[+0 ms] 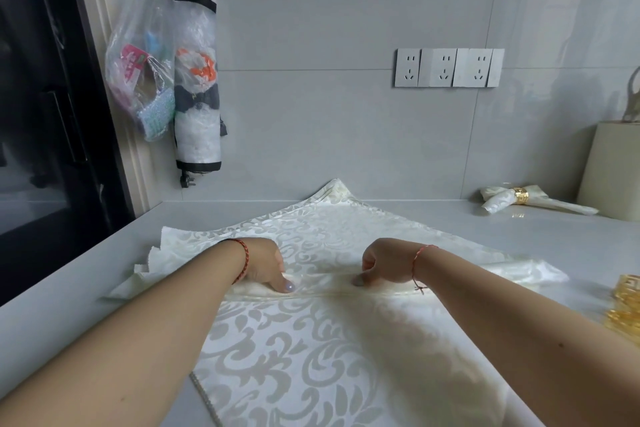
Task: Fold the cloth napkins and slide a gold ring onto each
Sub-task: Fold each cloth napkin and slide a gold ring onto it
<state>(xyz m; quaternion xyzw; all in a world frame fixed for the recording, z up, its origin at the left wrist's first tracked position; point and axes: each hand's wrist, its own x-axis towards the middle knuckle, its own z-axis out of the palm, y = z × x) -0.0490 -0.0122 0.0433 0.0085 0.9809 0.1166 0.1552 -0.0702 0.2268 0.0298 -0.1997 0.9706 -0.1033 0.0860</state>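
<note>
left hand (264, 265): fingers curled under, thumb tip pressing down, pinching a raised fold of the napkin (311, 340). Sitting left of frame centre, at about 9 o'clock from the right hand.
right hand (384, 265): same grip, fingers curled in, thumb tip down on the same fold, pinching the cloth. At 3 o'clock from the left hand, a short gap between the two.
fold ridge (322, 282): running left to right across the cloth, passing under both thumbs; both hands gripping it from the far side.
napkin: cream damask with a scroll pattern, lying spread on the counter (86, 305) as a diamond, far corner pointing to 12 o'clock and curling up against the wall tile, near part running off the bottom of frame at 6 o'clock.
spare napkins (152, 265): edges of more cream cloth sticking out from under the spread one at 9 o'clock.
finished napkin (498, 199): folded and lying at 2 o'clock near the wall, well apart from the hands, with a gold ring (521, 196) around its middle.
loose gold rings (627, 305): stacked at 3 o'clock at the right frame edge, partly cut off; count unclear.
wrists: red cord bracelet showing on each.
wall: three sockets (448, 68) at 1 o'clock; plastic bags (166, 73) hanging at 10 o'clock.
</note>
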